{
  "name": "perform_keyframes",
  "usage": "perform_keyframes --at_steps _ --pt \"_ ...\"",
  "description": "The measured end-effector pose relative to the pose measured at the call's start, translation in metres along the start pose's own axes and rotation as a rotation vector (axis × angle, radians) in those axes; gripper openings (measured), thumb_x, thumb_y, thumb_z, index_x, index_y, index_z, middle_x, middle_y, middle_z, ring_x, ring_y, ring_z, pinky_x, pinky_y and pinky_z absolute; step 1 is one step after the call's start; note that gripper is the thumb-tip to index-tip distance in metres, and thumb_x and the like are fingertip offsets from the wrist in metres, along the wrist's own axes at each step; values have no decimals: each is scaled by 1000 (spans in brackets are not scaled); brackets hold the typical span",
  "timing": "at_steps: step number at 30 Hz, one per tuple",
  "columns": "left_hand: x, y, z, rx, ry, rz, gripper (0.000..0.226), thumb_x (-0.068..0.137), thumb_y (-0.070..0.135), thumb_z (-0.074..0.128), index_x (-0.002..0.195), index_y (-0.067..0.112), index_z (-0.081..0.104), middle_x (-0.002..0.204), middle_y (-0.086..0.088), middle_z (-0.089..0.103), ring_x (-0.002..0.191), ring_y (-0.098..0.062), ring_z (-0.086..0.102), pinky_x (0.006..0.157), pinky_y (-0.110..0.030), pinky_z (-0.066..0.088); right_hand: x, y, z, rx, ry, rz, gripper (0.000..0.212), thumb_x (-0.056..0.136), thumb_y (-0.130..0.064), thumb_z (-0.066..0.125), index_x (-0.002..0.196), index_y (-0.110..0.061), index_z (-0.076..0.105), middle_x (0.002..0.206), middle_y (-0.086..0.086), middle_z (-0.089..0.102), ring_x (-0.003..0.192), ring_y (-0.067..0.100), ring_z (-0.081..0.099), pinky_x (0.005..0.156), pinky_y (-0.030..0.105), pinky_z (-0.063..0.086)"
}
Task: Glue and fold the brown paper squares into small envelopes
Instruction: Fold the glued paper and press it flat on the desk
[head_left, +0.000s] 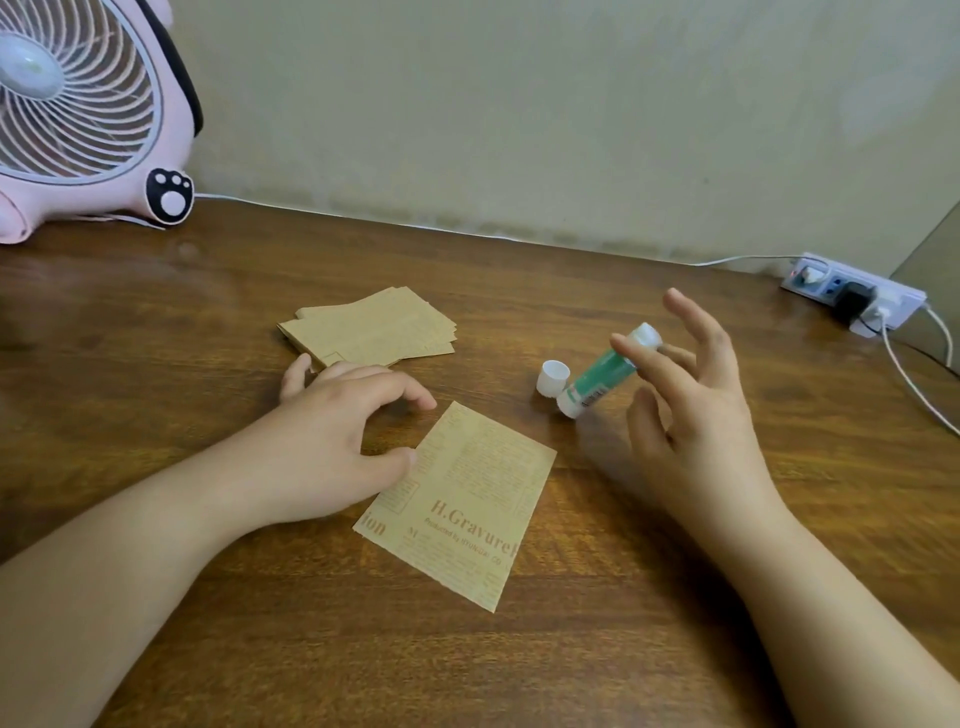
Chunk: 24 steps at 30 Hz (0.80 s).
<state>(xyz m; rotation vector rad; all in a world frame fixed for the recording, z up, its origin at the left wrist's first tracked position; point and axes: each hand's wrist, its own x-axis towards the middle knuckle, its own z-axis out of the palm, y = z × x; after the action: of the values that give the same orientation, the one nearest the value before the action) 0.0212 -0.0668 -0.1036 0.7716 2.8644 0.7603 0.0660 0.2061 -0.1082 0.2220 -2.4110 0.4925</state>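
Behind right fingers (655, 370), glue stick (602, 375) middle.

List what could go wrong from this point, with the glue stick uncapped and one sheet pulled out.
1. The glue stick lies on its side on the table, uncapped beside its cap; it could roll or smear the wood.
2. The right hand is blurred above the stick with fingers spread; a hasty grab might knock stick or cap away.
3. The left hand only touches the corner of the single sheet, so the fan, if running, could shift it or the stack.
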Motion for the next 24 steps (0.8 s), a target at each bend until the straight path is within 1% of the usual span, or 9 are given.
perform_keyframes --at_steps 3,6,9,12,15,17,20,21,24 --pt "0 0 1 -5 18 11 29 87 40 57 110 52 43 112 39 34 116 14 19 116 -39 -15 -1 0 0 -20 -71 -24 44 85 1 47 126 -14 57 151 7 24 127 17 42 96 24 37" --pt "-1 -1 1 -23 40 20 27 87 40 58 106 52 44 117 34 41 117 14 22 116 -38 -15 -3 -3 -1 -1 -99 -28 43 86 -3 48 126 -17 56 150 5 25 129 15 39 95 10 30" --pt "-1 -2 2 -26 48 32 26 86 40 59 105 53 45 114 36 40 120 13 24 116 -37 -14 -2 -5 1 38 -116 -32 44 87 1 50 125 -20 57 149 4 25 130 11 37 93 1 27" --pt "0 -2 2 -22 46 37 26 87 39 58 105 52 46 114 36 40 123 10 25 116 -38 -12 -1 -7 4 55 -147 -39 46 86 2 53 126 -23 55 150 2 25 127 6 35 92 -3 26" --pt "0 -3 2 -16 54 35 26 87 39 58 107 51 46 119 32 43 125 9 26 116 -38 -12 0 -9 5 60 -155 -26 47 86 0 55 126 -24 55 151 2 24 128 9 36 90 -4 27" --pt "0 -3 2 -11 63 37 26 88 39 58 108 50 46 121 30 44 124 9 27 117 -38 -11 1 -10 6 60 -150 -18 47 85 0 56 126 -24 55 151 3 23 132 15 35 98 6 29" --pt "2 -4 2 -19 117 56 25 88 36 59 107 48 48 117 27 47 117 6 34 118 -38 -4 0 -10 7 78 -136 -12 47 85 -1 57 125 -25 55 153 4 21 135 19 33 108 34 36" --pt "3 -5 1 -14 159 57 24 88 35 59 106 47 49 116 26 47 114 5 35 118 -38 0 0 -11 7 84 -133 -8 47 85 -1 57 124 -26 55 153 3 20 135 20 33 107 37 36" --pt "9 -18 -2 35 351 -19 24 86 30 63 108 34 56 117 18 47 115 -5 35 114 -37 19 0 -13 5 98 -133 -11 49 83 -4 59 123 -31 56 155 3 17 136 19 32 107 36 33"
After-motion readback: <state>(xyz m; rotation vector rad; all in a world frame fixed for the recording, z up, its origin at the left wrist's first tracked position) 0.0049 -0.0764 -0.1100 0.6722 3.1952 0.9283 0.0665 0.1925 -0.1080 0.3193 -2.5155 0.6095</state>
